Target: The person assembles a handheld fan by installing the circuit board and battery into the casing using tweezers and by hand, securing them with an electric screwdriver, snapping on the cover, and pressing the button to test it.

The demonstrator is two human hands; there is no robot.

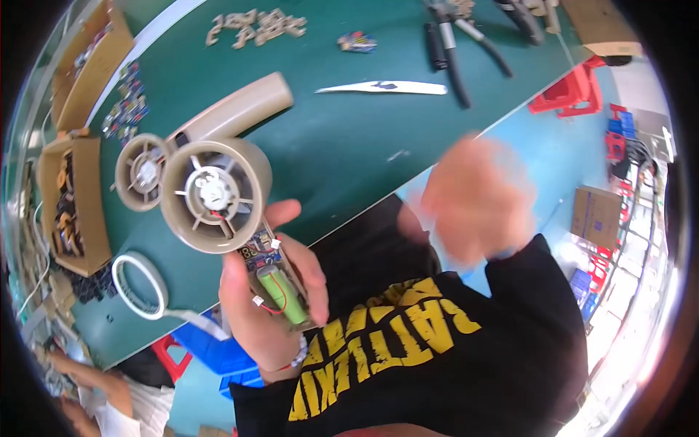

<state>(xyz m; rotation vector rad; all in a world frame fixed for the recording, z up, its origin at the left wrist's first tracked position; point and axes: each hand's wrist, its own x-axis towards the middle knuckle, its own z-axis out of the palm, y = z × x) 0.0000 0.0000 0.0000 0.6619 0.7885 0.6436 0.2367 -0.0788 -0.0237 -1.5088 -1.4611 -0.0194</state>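
Observation:
My left hand (249,313) is closed round the open handle of a beige handheld fan (260,171), its round head turned up. Inside the handle show a green battery cell (282,293), a small blue circuit board (263,249) and thin red wires. On the table just behind it lies a second beige fan (133,195). Beyond that rests a beige curved tube-like part (244,104); where it joins the second fan is partly hidden. My right hand (477,200) is raised off the table's near edge, smeared by motion, so its fingers cannot be made out.
White tweezers (386,87) and black-handled pliers (455,62) lie on the green table (349,146). Small beige parts (255,28) and circuit boards (127,102) are scattered farther off. At left stand a cardboard box (91,211) of dark parts and a white tape roll (120,291). Another person (120,400) sits lower left.

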